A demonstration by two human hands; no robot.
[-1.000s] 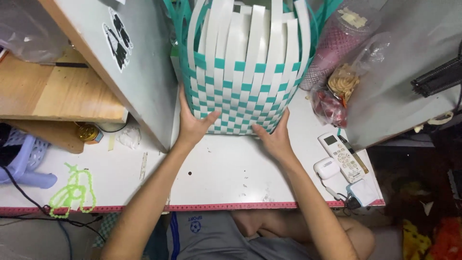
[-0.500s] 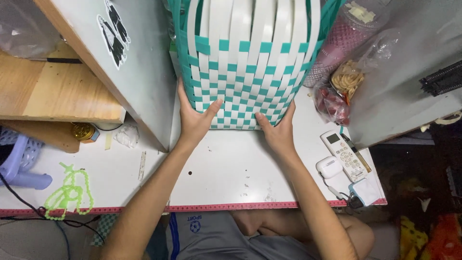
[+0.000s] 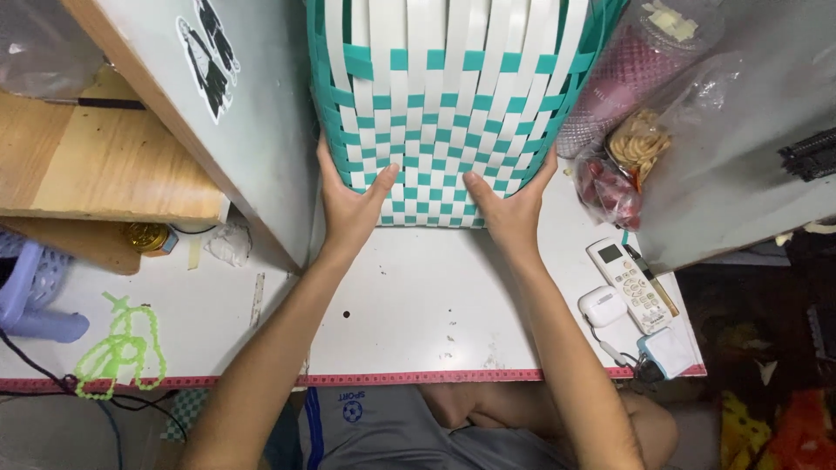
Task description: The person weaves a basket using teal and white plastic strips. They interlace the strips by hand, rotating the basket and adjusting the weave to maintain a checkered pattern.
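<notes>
A woven basket [image 3: 440,104] of white and teal plastic strips stands on the white table [image 3: 418,305], its loose white strips reaching up out of view. My left hand [image 3: 350,204] grips its lower left corner, thumb on the front face. My right hand [image 3: 512,207] grips the lower right corner in the same way. Both forearms reach up from the bottom of the view.
A grey panel with a sticker [image 3: 244,113] and a wooden shelf [image 3: 96,165] stand at the left. Plastic bags of goods [image 3: 636,148] crowd the right. A remote control [image 3: 623,283], a white earbud case [image 3: 603,305], green beads [image 3: 117,348] and a lilac stool [image 3: 35,296] lie nearby.
The basket fills more of the view and sits a little lower and closer. Both hands stay on its bottom corners.
</notes>
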